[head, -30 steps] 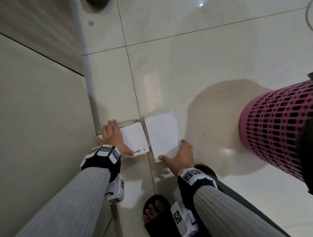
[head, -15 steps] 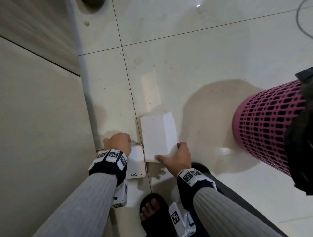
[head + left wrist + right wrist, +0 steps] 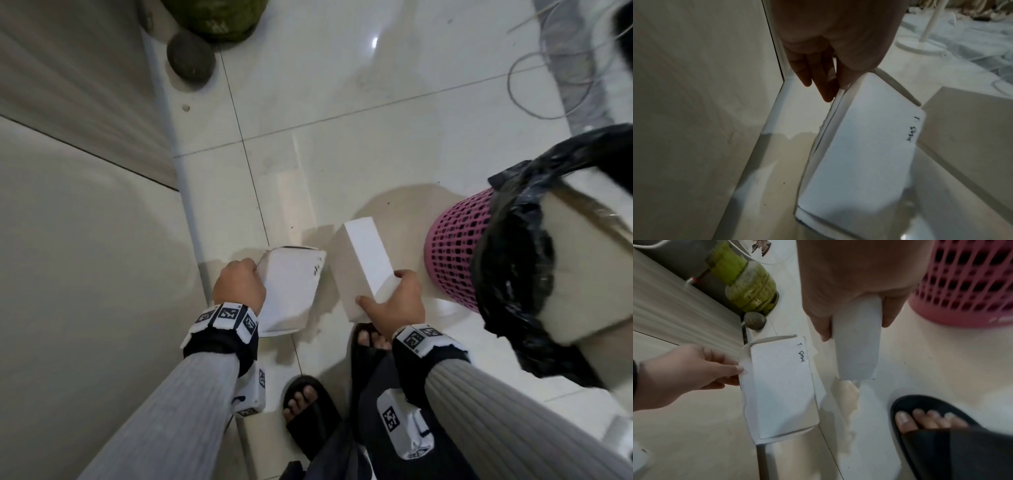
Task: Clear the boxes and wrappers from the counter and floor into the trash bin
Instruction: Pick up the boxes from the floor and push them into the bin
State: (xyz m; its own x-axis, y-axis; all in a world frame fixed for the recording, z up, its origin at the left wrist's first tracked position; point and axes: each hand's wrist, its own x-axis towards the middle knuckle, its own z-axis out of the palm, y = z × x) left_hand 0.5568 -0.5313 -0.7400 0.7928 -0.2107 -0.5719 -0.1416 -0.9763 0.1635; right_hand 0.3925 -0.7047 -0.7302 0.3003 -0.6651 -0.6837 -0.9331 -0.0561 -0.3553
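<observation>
While both hands are working above the glossy white tiled floor [image 3: 359, 113], the left hand [image 3: 239, 286] is pinching the edge of a flat white cardboard box with handwriting [image 3: 291, 291], and the right hand [image 3: 397, 305] is clamping a plain narrow white box [image 3: 368, 263]. Both boxes are hanging clear of the floor, just beside the pink lattice plastic trash bin lined with a black bag [image 3: 455, 246].

Dim, soft indoor light. A small glare spot sits on the glossy floor [image 3: 342, 102] at upper centre of the head view, with soft shadows lower down. Frame edges bend and smear; both wrist views are murky, their upper parts blurred.
</observation>
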